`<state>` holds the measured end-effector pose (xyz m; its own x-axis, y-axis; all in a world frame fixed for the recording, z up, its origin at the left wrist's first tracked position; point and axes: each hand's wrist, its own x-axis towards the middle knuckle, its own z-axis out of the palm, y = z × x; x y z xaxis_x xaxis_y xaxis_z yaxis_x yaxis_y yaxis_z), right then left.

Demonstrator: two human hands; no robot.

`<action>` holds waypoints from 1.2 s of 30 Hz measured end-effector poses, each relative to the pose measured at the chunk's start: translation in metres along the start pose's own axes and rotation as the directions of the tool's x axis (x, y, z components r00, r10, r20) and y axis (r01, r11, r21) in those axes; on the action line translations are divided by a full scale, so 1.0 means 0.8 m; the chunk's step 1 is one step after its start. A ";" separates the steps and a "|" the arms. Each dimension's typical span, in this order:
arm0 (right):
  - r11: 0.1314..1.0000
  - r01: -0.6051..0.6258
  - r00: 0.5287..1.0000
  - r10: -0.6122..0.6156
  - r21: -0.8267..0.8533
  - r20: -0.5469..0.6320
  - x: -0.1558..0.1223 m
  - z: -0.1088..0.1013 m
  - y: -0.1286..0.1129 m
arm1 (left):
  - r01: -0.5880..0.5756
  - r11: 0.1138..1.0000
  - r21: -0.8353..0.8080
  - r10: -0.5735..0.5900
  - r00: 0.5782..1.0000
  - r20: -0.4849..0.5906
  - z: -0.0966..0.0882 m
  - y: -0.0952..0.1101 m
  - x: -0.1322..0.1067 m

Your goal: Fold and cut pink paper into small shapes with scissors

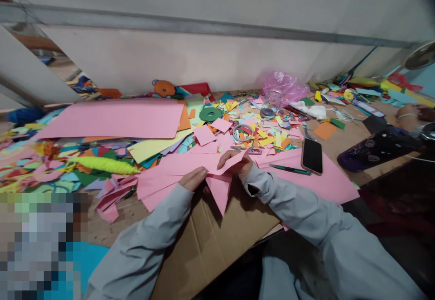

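Note:
Both my hands hold one pink paper sheet [217, 189] over a brown cardboard mat [217, 241]. My left hand [193, 178] pinches the sheet's near edge with its fingers closed. My right hand [237, 162] grips the folded upper edge, fingers curled over it. The sheet's lower corner points down toward me. More pink sheets [170, 175] lie under and left of it. Grey sleeves cover both my arms.
A phone [311, 156] and a green pen [290, 169] lie on a pink sheet at right. Paper scraps, tape rolls [243, 133] and a glass jar [273, 102] crowd the middle. A large pink sheet [115, 118] lies at back left. Another person's hand [413, 112] rests at far right.

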<state>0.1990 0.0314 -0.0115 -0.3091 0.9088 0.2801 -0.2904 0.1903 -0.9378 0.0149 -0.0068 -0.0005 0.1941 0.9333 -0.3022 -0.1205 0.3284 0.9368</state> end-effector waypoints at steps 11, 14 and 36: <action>0.958 -0.270 0.947 0.283 0.098 -0.151 0.007 0.007 -0.012 | -0.139 0.985 0.105 0.147 0.987 -0.068 -0.004 -0.002 0.009; 0.889 -0.436 0.884 0.452 0.138 -0.117 0.006 0.012 -0.013 | -0.181 0.978 0.103 0.196 0.965 -0.171 -0.012 -0.005 0.015; 0.901 -0.398 0.913 0.408 0.172 -0.026 -0.001 0.026 -0.015 | -0.169 0.957 0.237 0.215 0.959 -0.185 -0.007 0.004 0.007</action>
<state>0.1839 0.0206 0.0042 -0.3773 0.9166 -0.1324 -0.2945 -0.2543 -0.9212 0.0103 0.0006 -0.0003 -0.0204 0.9925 -0.1209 0.0830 0.1222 0.9890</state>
